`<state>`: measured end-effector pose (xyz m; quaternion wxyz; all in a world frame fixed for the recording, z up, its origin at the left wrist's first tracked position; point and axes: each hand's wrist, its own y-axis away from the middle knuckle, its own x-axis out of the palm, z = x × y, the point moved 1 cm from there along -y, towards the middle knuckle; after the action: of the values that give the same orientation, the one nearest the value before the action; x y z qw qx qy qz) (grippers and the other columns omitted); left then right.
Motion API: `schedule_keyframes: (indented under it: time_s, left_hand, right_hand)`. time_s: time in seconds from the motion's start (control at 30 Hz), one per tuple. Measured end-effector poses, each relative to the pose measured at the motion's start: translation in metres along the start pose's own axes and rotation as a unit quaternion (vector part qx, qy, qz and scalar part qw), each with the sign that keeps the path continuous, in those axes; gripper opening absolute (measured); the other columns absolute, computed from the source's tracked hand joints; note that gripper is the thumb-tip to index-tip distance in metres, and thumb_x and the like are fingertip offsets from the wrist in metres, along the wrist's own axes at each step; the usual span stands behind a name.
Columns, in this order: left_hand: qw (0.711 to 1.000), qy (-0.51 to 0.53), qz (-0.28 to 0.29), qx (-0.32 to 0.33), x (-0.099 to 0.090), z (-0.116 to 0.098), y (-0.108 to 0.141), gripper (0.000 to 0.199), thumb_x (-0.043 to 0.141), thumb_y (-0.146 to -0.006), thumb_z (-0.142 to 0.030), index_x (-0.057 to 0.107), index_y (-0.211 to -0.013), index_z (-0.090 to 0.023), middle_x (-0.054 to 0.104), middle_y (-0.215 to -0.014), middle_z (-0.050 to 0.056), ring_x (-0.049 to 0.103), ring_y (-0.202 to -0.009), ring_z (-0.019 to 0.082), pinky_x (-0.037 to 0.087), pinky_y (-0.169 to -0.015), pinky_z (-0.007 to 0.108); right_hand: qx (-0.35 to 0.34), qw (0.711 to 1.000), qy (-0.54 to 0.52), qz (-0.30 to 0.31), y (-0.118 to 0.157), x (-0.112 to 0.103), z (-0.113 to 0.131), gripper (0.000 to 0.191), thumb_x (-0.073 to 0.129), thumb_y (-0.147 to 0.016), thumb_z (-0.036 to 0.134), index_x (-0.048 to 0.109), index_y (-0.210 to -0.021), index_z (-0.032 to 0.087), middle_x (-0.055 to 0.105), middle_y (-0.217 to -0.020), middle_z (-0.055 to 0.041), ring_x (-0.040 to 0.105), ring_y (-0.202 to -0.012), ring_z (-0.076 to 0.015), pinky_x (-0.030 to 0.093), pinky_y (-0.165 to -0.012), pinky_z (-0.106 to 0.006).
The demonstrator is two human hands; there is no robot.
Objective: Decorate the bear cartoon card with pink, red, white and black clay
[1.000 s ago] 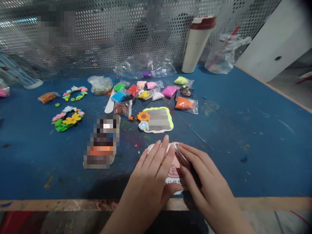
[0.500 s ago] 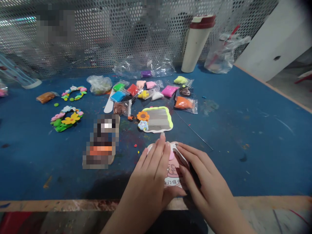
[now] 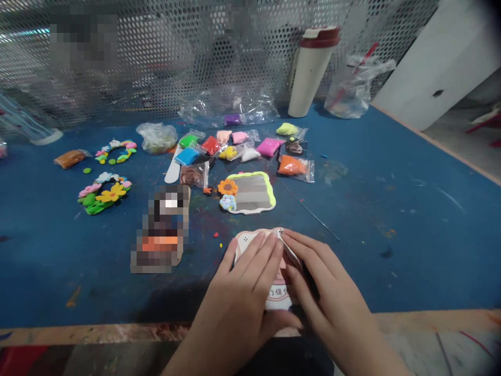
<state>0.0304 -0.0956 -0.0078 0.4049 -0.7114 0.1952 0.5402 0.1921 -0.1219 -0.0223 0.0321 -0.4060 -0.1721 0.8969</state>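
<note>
near the front edge of the blue table (image 3: 395,277), the left hand (image 3: 235,292) lies open and presses a printed card (image 3: 246,242) (so it stays steady), while the right hand (image 3: 332,287) pinches its far corner.

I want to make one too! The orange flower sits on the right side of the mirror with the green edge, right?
Not quite: the orange flower sits on the left side of the mirror with the green edge, not the right. The head view shows it.
</note>
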Motion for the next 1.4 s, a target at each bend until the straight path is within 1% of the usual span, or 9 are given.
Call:
schedule_keyframes:
  time_s: [0.17,0.27,0.4,0.6,0.77,0.87,1.1,1.3,1.4]
  left_hand:
    - [1.000,0.001,0.011,0.002,0.002,0.000,-0.001,0.072,0.024,-0.094,-0.059,0.034,-0.141,-0.006,0.040,-0.149,0.013,0.031,-0.140,0.024,0.021,-0.114,0.043]
    - [1.000,0.013,0.021,0.004,0.001,-0.001,0.001,0.067,0.028,-0.095,-0.057,0.039,-0.138,-0.006,0.045,-0.145,0.011,0.035,-0.138,0.022,0.024,-0.114,0.042]
    - [0.999,0.013,-0.036,0.023,-0.008,0.000,0.006,0.052,0.032,-0.099,-0.044,0.044,-0.133,-0.006,0.052,-0.140,0.012,0.035,-0.138,0.021,0.023,-0.116,0.042]
    - [0.990,0.033,-0.131,-0.033,-0.015,-0.002,0.014,0.023,0.048,-0.093,-0.019,0.064,-0.109,-0.013,0.073,-0.108,0.004,0.064,-0.106,0.016,0.044,-0.103,0.030]
    - [0.989,-0.021,-0.137,-0.049,-0.007,-0.002,0.015,0.025,0.051,-0.091,-0.016,0.064,-0.111,-0.009,0.072,-0.112,0.009,0.067,-0.105,0.020,0.052,-0.091,0.031]
    - [0.990,-0.028,-0.134,-0.044,-0.003,-0.001,0.015,0.026,0.050,-0.091,-0.015,0.063,-0.112,-0.006,0.071,-0.114,0.010,0.065,-0.107,0.021,0.053,-0.089,0.031]
    - [0.990,0.034,-0.131,-0.040,-0.005,0.002,0.016,0.025,0.051,-0.089,-0.010,0.063,-0.110,-0.004,0.071,-0.113,0.011,0.062,-0.113,0.022,0.053,-0.091,0.030]
    - [0.977,0.091,-0.159,-0.112,-0.006,0.005,0.028,0.026,0.051,-0.086,-0.003,0.061,-0.110,-0.005,0.069,-0.113,0.012,0.060,-0.113,0.017,0.048,-0.098,0.028]
    - [0.973,0.098,-0.158,-0.138,-0.006,0.005,0.029,0.026,0.050,-0.089,-0.006,0.059,-0.113,-0.006,0.067,-0.113,0.012,0.058,-0.113,0.017,0.046,-0.098,0.028]
  right_hand:
    - [-0.003,1.000,0.000,-0.006,0.000,0.001,0.000,0.034,0.042,-0.096,0.020,0.049,-0.129,0.019,0.055,-0.130,-0.0122,0.052,-0.119,-0.0217,0.050,-0.096,-0.042]
    - [-0.008,1.000,-0.001,-0.011,0.001,0.001,0.000,0.034,0.042,-0.096,0.019,0.049,-0.130,0.019,0.056,-0.129,-0.0116,0.052,-0.119,-0.0204,0.050,-0.097,-0.040]
    - [0.006,1.000,-0.018,-0.017,0.002,-0.001,0.000,0.033,0.041,-0.096,0.019,0.049,-0.128,0.021,0.057,-0.128,-0.0092,0.052,-0.119,-0.0182,0.049,-0.097,-0.037]
    - [0.032,0.999,-0.019,-0.028,-0.004,-0.003,0.000,0.028,0.042,-0.096,0.021,0.053,-0.121,0.020,0.060,-0.122,-0.0086,0.055,-0.114,-0.0175,0.050,-0.095,-0.037]
    - [0.011,0.998,0.052,-0.025,-0.019,0.005,0.001,0.035,0.046,-0.095,0.023,0.054,-0.126,0.010,0.057,-0.125,-0.0166,0.052,-0.115,-0.0254,0.049,-0.094,-0.047]
    - [-0.013,0.996,0.084,-0.018,-0.026,0.008,0.002,0.030,0.051,-0.092,0.023,0.061,-0.118,0.011,0.059,-0.121,-0.0160,0.054,-0.109,-0.0276,0.050,-0.091,-0.050]
    - [-0.024,0.995,0.085,-0.038,-0.035,0.002,0.006,0.018,0.054,-0.091,0.022,0.066,-0.102,0.014,0.064,-0.112,-0.0132,0.058,-0.102,-0.0255,0.051,-0.086,-0.045]
    - [-0.041,0.997,0.060,0.032,-0.025,0.005,0.006,0.017,0.053,-0.093,0.027,0.063,-0.104,0.020,0.061,-0.121,-0.0098,0.055,-0.110,-0.0244,0.050,-0.089,-0.043]
    - [-0.037,0.996,0.059,0.053,-0.020,0.002,0.001,0.029,0.054,-0.092,0.036,0.058,-0.116,0.021,0.058,-0.127,-0.0102,0.054,-0.114,-0.0244,0.052,-0.090,-0.042]
